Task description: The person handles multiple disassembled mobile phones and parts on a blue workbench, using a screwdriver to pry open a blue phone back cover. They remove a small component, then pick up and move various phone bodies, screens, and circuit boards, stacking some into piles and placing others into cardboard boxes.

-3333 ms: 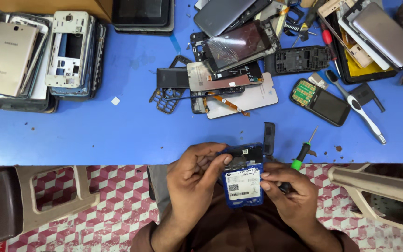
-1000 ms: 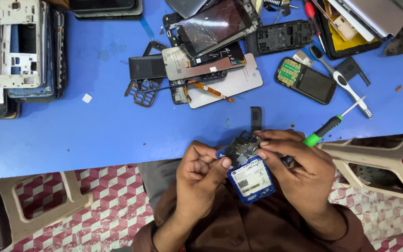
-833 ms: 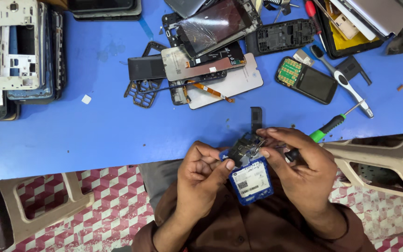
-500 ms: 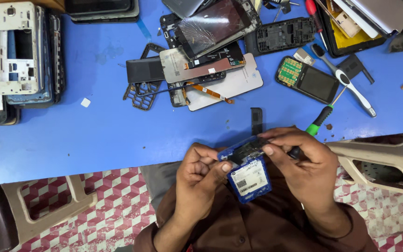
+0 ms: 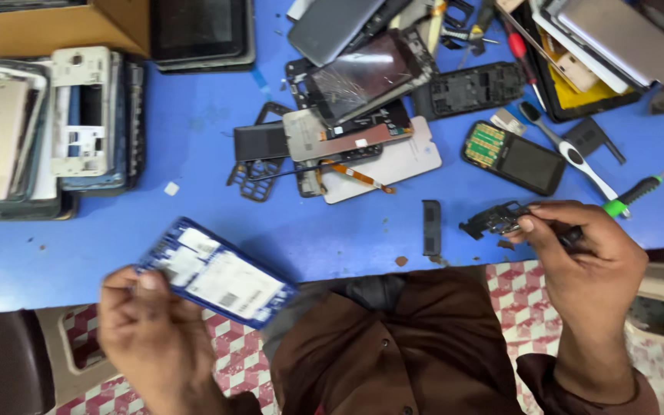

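We take the blue table (image 5: pixel 194 146) as our landmark; at its far left end sits a stack of phone frames (image 5: pixel 48 131), with a cardboard box (image 5: pixel 55 27) behind it. Over the table's near edge, toward the left, our left hand (image 5: pixel 147 327) pinches a blue phone body (image 5: pixel 213 270) by its left end, fingers pressed on it; the body tilts, its open back with white label turned up. Mid-table lies a cracked phone (image 5: pixel 363 73) on a heap of parts; nearer the edge lies a small black strip (image 5: pixel 431 227). At the table's near right edge our right hand (image 5: pixel 585 261) pinches a small black part (image 5: pixel 493 220) between thumb and finger, and a green-tipped screwdriver (image 5: pixel 628 196) runs out from under that hand; just behind lies a keypad phone (image 5: pixel 512 157).
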